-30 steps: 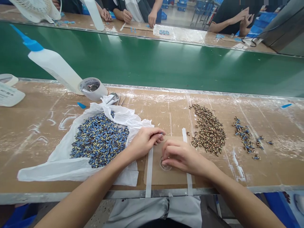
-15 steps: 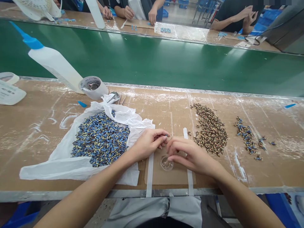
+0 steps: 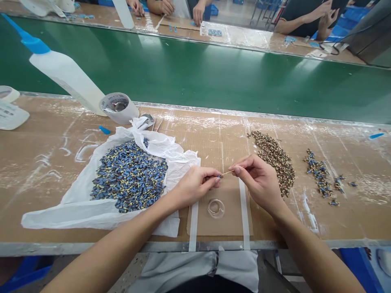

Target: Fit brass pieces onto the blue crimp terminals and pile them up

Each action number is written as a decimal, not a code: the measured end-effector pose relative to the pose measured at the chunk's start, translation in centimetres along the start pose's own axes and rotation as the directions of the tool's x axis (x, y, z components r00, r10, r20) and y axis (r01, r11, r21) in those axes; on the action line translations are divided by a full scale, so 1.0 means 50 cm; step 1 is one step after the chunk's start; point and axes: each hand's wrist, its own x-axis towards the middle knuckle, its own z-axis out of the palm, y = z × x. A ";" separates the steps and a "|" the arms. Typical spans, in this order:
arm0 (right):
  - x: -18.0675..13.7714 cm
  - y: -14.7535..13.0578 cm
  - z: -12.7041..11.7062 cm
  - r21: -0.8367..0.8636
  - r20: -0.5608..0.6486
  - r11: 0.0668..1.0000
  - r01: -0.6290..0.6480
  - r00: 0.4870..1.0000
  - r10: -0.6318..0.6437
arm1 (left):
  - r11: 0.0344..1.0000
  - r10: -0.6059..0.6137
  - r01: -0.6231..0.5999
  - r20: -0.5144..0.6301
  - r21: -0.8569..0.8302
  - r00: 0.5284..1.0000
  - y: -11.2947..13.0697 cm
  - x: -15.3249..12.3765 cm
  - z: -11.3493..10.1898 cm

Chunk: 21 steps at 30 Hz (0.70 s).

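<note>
My left hand (image 3: 200,183) pinches a small blue piece (image 3: 219,176) between thumb and fingertips. From the right, my right hand (image 3: 255,175) holds a thin wooden stick (image 3: 227,173), like a toothpick, with its tip at the blue piece. Below the hands stands a small clear round dish (image 3: 216,208) on a taped cardboard patch (image 3: 220,228). Many small blue and yellow pieces (image 3: 128,177) lie heaped on a white plastic sheet (image 3: 73,207) at left. Brown and gold pieces (image 3: 275,158) form a pile behind my right hand, which covers part of it.
A white squeeze bottle (image 3: 67,79) with a blue nozzle leans by a tape roll (image 3: 119,108) at the back left. Blue and brown pieces (image 3: 319,173) lie at the right. Beyond the green belt (image 3: 195,77), other people's hands (image 3: 198,12) work at another bench.
My right hand has lifted away from above the clear dish and turned, and the wooden stick now shows in its fingers, reaching to the blue piece. My left hand has stayed nearly in place.
</note>
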 end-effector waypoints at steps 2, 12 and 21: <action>-0.001 0.003 0.002 -0.031 0.004 1.000 0.003 1.000 -0.003 | 1.000 0.009 -0.009 0.011 0.010 1.000 0.001 0.000 0.000; -0.001 0.008 -0.001 -0.133 0.012 0.991 0.029 1.000 -0.027 | 1.000 0.025 -0.025 0.019 0.017 1.000 0.000 -0.003 -0.001; 0.000 0.002 0.000 -0.152 0.058 0.988 0.024 0.998 -0.015 | 1.000 0.018 -0.019 0.026 0.015 0.999 0.003 -0.002 -0.001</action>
